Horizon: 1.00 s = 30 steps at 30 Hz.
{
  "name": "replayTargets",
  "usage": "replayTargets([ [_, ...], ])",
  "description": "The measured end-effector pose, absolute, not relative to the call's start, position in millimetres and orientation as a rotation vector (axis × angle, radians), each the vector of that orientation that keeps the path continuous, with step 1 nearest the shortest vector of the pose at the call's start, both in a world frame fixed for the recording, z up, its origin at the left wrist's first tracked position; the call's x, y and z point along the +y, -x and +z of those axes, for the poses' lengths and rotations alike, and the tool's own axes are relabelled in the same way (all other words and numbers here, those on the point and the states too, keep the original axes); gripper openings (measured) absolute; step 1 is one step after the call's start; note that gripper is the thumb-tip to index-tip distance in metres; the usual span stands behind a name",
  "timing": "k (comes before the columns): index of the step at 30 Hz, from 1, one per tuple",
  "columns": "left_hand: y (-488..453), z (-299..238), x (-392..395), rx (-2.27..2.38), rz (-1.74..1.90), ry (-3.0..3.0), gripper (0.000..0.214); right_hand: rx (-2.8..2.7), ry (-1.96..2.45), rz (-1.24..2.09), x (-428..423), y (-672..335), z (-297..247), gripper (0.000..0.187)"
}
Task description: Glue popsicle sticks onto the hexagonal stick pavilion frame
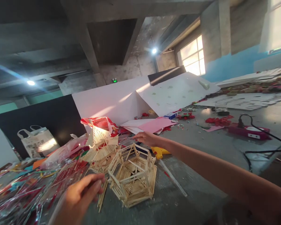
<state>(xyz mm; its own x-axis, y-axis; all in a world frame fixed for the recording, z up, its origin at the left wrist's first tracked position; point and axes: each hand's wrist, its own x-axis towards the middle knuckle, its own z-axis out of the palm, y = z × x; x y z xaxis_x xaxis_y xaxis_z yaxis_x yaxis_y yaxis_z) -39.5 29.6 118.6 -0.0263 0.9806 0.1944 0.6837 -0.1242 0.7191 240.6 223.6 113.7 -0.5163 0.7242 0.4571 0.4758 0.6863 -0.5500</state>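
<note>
A hexagonal frame built of thin wooden sticks [133, 178] stands on the table in front of me. My left hand [81, 195] is close to its left side, thumb and index finger brought together; whatever they pinch, if anything, is hidden. Right by those fingertips lie a few loose wooden sticks [102, 196]. Beyond the frame, my right hand [144, 137] reaches leftward with fingers stretched out and no object visible in it. A yellow glue gun [159, 152] lies below my right wrist, with a translucent glue stick [173, 178] extending toward me. Behind the frame stands a tiered stick model [103, 147].
Thin plastic-wrapped sticks and scraps [49, 181] crowd the left. Pink paper [154, 125] and a red plastic bag [103, 123] lie farther back. On the right sits a magenta power strip [250, 132] with a black cable [267, 151]. White boards [112, 104] stand behind.
</note>
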Motion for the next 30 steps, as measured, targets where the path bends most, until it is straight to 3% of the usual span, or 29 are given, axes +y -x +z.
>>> replayTargets([
  [4, 3, 138, 78, 1.613, 0.89, -2.015, 0.048, -2.32, 0.828, 0.311, 235, -238, 108, 0.038],
  [11, -26, 122, 149, 1.631, 0.824, -2.224, 0.037, -2.42, 0.736, 0.158, 246, -239, 93, 0.045],
  [30, -51, 111, 179, 1.753, 0.61, -2.284, 0.031, -2.467, 0.766, 0.014, 235, -239, 97, 0.042],
])
